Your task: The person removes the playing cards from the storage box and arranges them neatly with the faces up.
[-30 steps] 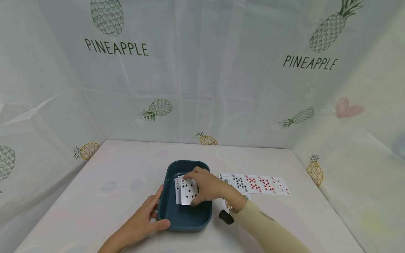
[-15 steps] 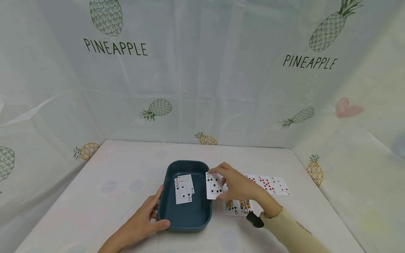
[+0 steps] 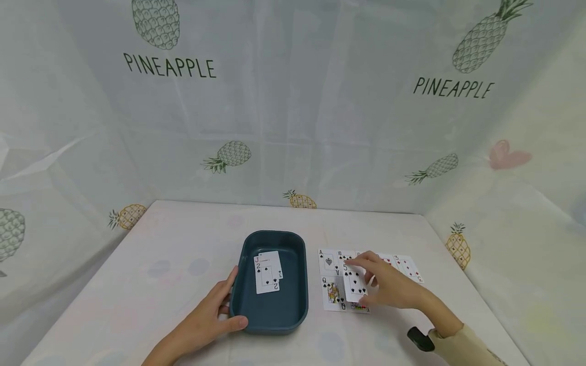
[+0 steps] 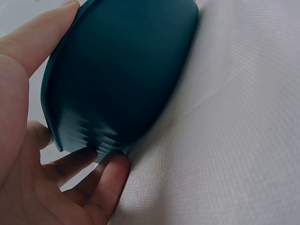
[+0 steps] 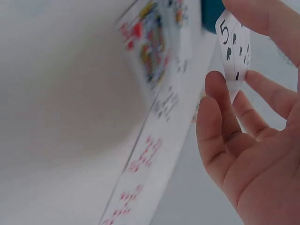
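My left hand (image 3: 208, 310) grips the near left side of a dark blue-green tray (image 3: 267, 325), thumb at the rim. In the left wrist view, fingers (image 4: 112, 178) press the outer wall of the tray. Inside the tray lie a two of spades (image 3: 267, 279) and a jack, overlapping. My right hand (image 3: 391, 284) pinches a five of spades (image 3: 354, 284) between thumb and fingertips, its card tilted over the face cards. In the right wrist view the five of spades (image 5: 233, 44) is bowed in the fingers.
Right of the tray, a row of face-up cards runs from an ace of spades (image 3: 328, 261) to a three of diamonds (image 3: 409, 268). Below it lie a queen (image 3: 333, 295) and a partly covered king (image 3: 359, 306). Printed cloth walls surround the table (image 3: 197, 229).
My right hand has carried the five of spades out of the tray and rightward, over the laid-out cards. The two of spades came into full view. My left hand has stayed on the tray.
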Demonstrator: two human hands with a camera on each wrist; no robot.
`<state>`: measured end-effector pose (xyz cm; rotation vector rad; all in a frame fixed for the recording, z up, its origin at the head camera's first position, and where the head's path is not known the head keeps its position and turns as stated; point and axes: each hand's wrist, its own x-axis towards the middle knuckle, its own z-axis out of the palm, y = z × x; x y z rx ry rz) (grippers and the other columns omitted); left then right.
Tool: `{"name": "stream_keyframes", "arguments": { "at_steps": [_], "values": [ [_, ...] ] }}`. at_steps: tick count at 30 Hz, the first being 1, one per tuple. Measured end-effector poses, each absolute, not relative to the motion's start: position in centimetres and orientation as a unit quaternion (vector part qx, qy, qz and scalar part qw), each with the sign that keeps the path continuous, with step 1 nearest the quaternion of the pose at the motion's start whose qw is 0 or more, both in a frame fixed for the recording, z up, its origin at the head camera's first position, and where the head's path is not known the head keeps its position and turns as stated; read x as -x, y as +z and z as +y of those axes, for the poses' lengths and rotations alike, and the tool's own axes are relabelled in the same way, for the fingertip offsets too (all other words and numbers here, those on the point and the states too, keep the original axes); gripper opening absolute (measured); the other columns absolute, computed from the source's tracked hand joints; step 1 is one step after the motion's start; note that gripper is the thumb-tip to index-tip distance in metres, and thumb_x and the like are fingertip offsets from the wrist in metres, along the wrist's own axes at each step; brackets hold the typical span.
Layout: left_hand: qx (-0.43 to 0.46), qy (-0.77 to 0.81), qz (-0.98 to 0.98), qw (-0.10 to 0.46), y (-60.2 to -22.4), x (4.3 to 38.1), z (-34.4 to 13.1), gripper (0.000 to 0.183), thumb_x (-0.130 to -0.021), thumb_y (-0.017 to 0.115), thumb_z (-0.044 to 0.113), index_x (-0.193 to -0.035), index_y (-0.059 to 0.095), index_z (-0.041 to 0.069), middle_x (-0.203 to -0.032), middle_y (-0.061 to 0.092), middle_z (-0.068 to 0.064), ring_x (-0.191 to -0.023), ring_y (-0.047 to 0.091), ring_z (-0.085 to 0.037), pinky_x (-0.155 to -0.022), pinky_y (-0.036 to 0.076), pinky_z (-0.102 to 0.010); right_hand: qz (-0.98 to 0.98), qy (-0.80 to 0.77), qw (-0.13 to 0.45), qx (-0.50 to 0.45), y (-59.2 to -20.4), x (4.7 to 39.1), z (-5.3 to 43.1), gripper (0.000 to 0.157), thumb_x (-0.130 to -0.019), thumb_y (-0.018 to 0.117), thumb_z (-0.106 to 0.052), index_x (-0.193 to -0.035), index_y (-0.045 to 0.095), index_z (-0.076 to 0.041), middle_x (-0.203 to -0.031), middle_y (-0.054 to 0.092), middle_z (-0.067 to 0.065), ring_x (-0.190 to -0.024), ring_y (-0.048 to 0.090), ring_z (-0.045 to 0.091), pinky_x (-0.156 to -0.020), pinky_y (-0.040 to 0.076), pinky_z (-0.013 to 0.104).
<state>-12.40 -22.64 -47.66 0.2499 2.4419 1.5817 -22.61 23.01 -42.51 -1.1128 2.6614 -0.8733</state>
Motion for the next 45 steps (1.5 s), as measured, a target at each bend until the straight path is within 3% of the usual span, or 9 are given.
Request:
{"name": "stream_keyframes", "arguments": {
  "at_steps": [6,17,28,45],
  "values": [
    [-0.088,0.531,0.836,0.107,-47.5,12.5,-22.6,0.107,-0.095,0.082,0.031,-0.173,0.008,0.031,-0.157,0.036,-0.019,-0.118,0.061,-0.022,-0.09,0.054,-0.022,0.883,-0.292,0.05,0.364,-43.7,22.4,26.0,0.083,-0.078,0.095,-0.013,-0.149,0.054,-0.001,-0.137,0.051,0.012,-0.093,0.062,0.013,-0.08,0.057,0.03],
    [-0.09,0.533,0.834,0.111,-47.6,12.4,-22.6,0.107,-0.096,0.081,0.031,-0.173,0.007,0.029,-0.158,0.034,-0.021,-0.116,0.063,-0.022,-0.09,0.054,-0.021,0.894,-0.27,0.063,0.352,-45.5,22.1,28.9,0.079,-0.075,0.096,-0.019,-0.143,0.058,-0.003,-0.13,0.05,0.008,-0.092,0.057,0.007,-0.078,0.053,0.026],
    [-0.092,0.539,0.829,0.114,-47.6,12.4,-22.6,0.106,-0.097,0.08,0.03,-0.173,0.007,0.031,-0.157,0.034,-0.02,-0.116,0.063,-0.022,-0.091,0.054,-0.022,0.895,-0.262,0.064,0.354,-45.9,22.5,29.3,0.077,-0.074,0.097,-0.018,-0.142,0.063,-0.003,-0.127,0.049,0.006,-0.088,0.052,0.006,-0.074,0.047,0.022],
    [-0.076,0.538,0.832,0.111,-47.7,12.4,-22.6,0.106,-0.095,0.082,0.031,-0.173,0.009,0.033,-0.158,0.036,-0.017,-0.116,0.062,-0.02,-0.091,0.053,-0.022,0.913,-0.23,0.13,0.312,-44.9,22.7,28.6,0.075,-0.076,0.096,-0.023,-0.143,0.065,-0.01,-0.126,0.045,0.004,-0.087,0.05,0.005,-0.071,0.042,0.022]
  ]
}}
